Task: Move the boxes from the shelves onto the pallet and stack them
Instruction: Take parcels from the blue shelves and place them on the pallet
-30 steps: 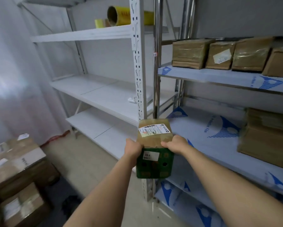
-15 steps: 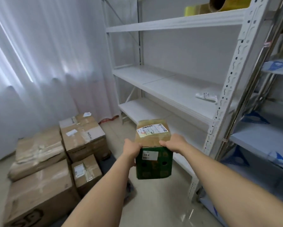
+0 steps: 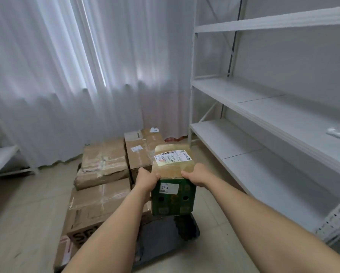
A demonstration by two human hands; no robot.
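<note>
While white shelves fill our right, taped brown boxes sit stacked on a dark pallet ahead. Above it we hold a green box, left hand and right hand gripping its sides.
</note>
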